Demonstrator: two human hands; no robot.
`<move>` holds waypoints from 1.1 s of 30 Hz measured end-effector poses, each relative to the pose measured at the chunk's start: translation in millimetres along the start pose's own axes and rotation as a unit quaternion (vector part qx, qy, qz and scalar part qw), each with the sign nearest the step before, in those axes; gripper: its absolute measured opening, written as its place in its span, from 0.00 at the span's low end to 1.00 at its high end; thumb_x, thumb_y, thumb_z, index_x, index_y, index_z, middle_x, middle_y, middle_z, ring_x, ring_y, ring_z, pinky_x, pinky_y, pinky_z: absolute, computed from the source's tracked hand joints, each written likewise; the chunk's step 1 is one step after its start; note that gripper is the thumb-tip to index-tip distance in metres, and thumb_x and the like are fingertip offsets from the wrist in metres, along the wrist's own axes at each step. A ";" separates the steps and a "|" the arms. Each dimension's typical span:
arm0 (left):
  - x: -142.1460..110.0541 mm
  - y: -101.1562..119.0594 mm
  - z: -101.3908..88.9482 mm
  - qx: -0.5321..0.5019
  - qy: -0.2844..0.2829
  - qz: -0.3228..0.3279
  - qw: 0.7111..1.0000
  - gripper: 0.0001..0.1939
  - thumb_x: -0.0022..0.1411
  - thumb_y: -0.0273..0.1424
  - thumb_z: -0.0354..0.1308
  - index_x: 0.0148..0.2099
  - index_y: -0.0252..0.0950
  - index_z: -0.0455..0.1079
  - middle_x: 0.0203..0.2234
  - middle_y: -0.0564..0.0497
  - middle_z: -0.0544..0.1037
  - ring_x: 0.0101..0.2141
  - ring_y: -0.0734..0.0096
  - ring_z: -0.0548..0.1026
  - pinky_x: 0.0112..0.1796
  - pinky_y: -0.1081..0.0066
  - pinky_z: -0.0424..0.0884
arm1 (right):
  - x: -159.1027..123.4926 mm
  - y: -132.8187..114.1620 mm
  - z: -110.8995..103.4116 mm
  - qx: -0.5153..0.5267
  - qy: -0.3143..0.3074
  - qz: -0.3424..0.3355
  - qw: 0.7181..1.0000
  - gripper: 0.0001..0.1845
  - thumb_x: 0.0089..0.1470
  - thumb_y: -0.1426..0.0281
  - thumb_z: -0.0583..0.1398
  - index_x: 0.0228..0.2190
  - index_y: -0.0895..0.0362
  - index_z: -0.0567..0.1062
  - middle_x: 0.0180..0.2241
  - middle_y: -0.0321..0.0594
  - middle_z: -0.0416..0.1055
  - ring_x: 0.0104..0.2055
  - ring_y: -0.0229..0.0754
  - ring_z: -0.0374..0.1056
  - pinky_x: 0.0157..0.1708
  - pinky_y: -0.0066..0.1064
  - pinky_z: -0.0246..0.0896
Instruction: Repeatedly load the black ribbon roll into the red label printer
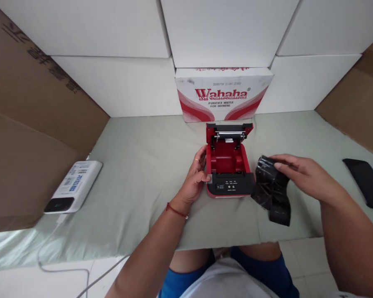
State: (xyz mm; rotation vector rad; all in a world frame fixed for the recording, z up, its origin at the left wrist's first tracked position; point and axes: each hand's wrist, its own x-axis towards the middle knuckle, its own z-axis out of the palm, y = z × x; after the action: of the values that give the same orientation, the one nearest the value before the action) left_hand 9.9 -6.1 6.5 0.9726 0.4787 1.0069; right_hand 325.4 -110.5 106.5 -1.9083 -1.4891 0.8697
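A small red and black label printer [230, 184] stands on the cloth in front of me with its lid [229, 133] raised, and the red bay inside shows no roll. My left hand [197, 176] grips the printer's left side, the thumb on its front corner and the fingers along the wall. To the right of the printer, my right hand [298, 171] pinches a roll of glossy black film [272, 186] between thumb and fingers. A loose, creased length of the film hangs down from the roll, close to the printer's front right corner.
Behind the printer stands a Wahaha water carton [224, 97] against white boxes [118, 87]. A white power bank [76, 182] with a grey cable [62, 270] lies at left, a black phone [366, 182] at right. Brown cardboard [34, 124] walls the left side.
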 end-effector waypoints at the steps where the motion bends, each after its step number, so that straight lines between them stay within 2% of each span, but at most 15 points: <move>1: 0.0 -0.1 -0.7 0.004 -0.001 0.002 1.000 0.50 0.46 0.31 0.66 0.73 0.51 0.65 0.75 0.52 0.68 0.78 0.44 0.58 0.77 0.47 0.54 | 2.3 4.6 7.1 -0.017 -0.020 -0.003 1.000 0.25 0.67 0.51 0.61 0.55 0.51 0.84 0.51 0.45 0.87 0.50 0.54 0.83 0.55 0.47 0.79; 3: -0.1 -0.2 -2.0 0.012 -0.001 0.010 1.000 0.48 0.47 0.31 0.66 0.73 0.51 0.66 0.76 0.52 0.68 0.79 0.45 0.57 0.78 0.48 0.53 | 5.1 10.0 22.1 -0.053 -0.035 -0.025 0.998 0.25 0.68 0.53 0.58 0.56 0.52 0.84 0.53 0.46 0.87 0.53 0.54 0.83 0.59 0.49 0.77; 6: 0.0 -0.3 -2.8 0.010 0.005 0.016 1.000 0.48 0.47 0.31 0.67 0.72 0.51 0.68 0.76 0.52 0.68 0.79 0.45 0.56 0.78 0.48 0.52 | 1.7 16.1 34.0 -0.104 0.018 -0.064 0.992 0.26 0.68 0.56 0.56 0.55 0.55 0.84 0.58 0.49 0.84 0.59 0.55 0.81 0.64 0.51 0.73; 9: 0.3 0.0 -2.5 0.005 0.007 0.015 1.000 0.48 0.45 0.30 0.67 0.71 0.50 0.69 0.75 0.52 0.69 0.79 0.45 0.56 0.79 0.48 0.51 | -10.2 27.7 26.3 -0.107 0.082 -0.051 0.990 0.24 0.68 0.55 0.56 0.52 0.53 0.85 0.54 0.48 0.86 0.57 0.55 0.82 0.61 0.49 0.75; 12: 0.3 0.4 -2.2 0.001 0.006 0.015 1.000 0.48 0.45 0.29 0.66 0.71 0.50 0.70 0.75 0.53 0.69 0.79 0.45 0.56 0.79 0.48 0.50 | -21.3 43.6 9.9 -0.141 0.141 -0.015 0.980 0.23 0.68 0.54 0.57 0.49 0.52 0.86 0.50 0.48 0.86 0.47 0.54 0.82 0.52 0.47 0.77; 14: 0.2 0.5 -2.5 0.001 0.010 0.016 1.000 0.47 0.45 0.29 0.66 0.71 0.50 0.70 0.75 0.52 0.69 0.79 0.45 0.56 0.79 0.48 0.50 | -23.6 53.3 2.8 -0.184 0.134 -0.006 0.974 0.24 0.67 0.53 0.58 0.50 0.53 0.86 0.49 0.48 0.85 0.38 0.51 0.80 0.46 0.47 0.77; 16: 0.1 0.4 -3.1 0.005 0.011 0.015 1.000 0.47 0.46 0.29 0.66 0.71 0.50 0.69 0.75 0.52 0.69 0.79 0.44 0.57 0.79 0.47 0.51 | -20.5 60.2 1.8 -0.229 0.101 -0.013 0.968 0.25 0.65 0.54 0.59 0.53 0.53 0.85 0.52 0.48 0.85 0.35 0.50 0.78 0.45 0.46 0.76; 21: 1.3 -0.3 -4.2 0.014 0.011 0.022 1.000 0.46 0.46 0.30 0.67 0.71 0.50 0.70 0.74 0.53 0.70 0.78 0.44 0.58 0.78 0.48 0.53 | -0.5 60.1 13.2 -0.343 0.049 -0.005 0.938 0.25 0.67 0.60 0.58 0.59 0.52 0.83 0.56 0.49 0.84 0.48 0.55 0.82 0.47 0.45 0.76; 24: 2.0 -0.4 -3.6 0.009 0.008 0.018 1.000 0.47 0.46 0.30 0.67 0.71 0.50 0.70 0.73 0.52 0.72 0.78 0.44 0.59 0.77 0.47 0.55 | -0.2 49.8 8.0 -0.371 0.005 0.024 0.928 0.24 0.66 0.62 0.59 0.58 0.51 0.84 0.56 0.50 0.84 0.52 0.59 0.82 0.47 0.46 0.76; 27: 2.5 -0.5 -2.3 0.002 0.009 0.013 1.000 0.48 0.45 0.29 0.66 0.71 0.50 0.69 0.72 0.51 0.73 0.77 0.44 0.60 0.76 0.46 0.56 | -20.4 26.0 -16.8 -0.331 -0.084 -0.024 0.939 0.22 0.65 0.60 0.61 0.54 0.49 0.86 0.53 0.48 0.85 0.52 0.60 0.82 0.51 0.49 0.76; 29: 2.9 -0.9 -1.4 -0.003 0.009 0.013 1.000 0.48 0.45 0.29 0.66 0.71 0.49 0.69 0.72 0.50 0.73 0.76 0.44 0.62 0.76 0.45 0.56 | -39.0 -2.1 -36.9 -0.267 -0.144 -0.089 0.949 0.21 0.66 0.55 0.61 0.55 0.44 0.86 0.53 0.47 0.85 0.51 0.57 0.82 0.50 0.46 0.77; 30: 3.2 -1.2 -0.9 -0.005 0.009 0.014 1.000 0.48 0.45 0.29 0.66 0.71 0.49 0.69 0.72 0.50 0.73 0.76 0.44 0.62 0.76 0.45 0.56 | -46.7 -19.5 -44.4 -0.236 -0.155 -0.115 0.952 0.21 0.67 0.53 0.62 0.56 0.42 0.86 0.53 0.47 0.85 0.50 0.55 0.83 0.49 0.43 0.78; 32: 3.7 -2.0 -0.3 -0.007 0.011 0.017 1.000 0.48 0.45 0.29 0.66 0.71 0.49 0.69 0.71 0.50 0.73 0.75 0.44 0.62 0.76 0.45 0.57 | -54.5 -57.0 -48.8 -0.203 -0.174 -0.148 0.952 0.21 0.70 0.53 0.60 0.57 0.40 0.85 0.54 0.46 0.85 0.51 0.52 0.82 0.48 0.39 0.78; 33: 3.9 -2.4 -0.1 -0.007 0.011 0.020 1.000 0.47 0.45 0.29 0.66 0.70 0.49 0.70 0.71 0.50 0.73 0.75 0.43 0.62 0.75 0.45 0.57 | -53.5 -75.1 -44.4 -0.199 -0.173 -0.169 0.950 0.21 0.71 0.53 0.59 0.57 0.40 0.85 0.53 0.44 0.85 0.50 0.52 0.82 0.48 0.39 0.78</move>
State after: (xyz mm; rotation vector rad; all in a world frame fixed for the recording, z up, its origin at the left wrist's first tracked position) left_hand 12.9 -3.1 4.7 0.9617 0.4725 1.0564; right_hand 304.8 -147.4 199.8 -1.7369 -2.2715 0.8144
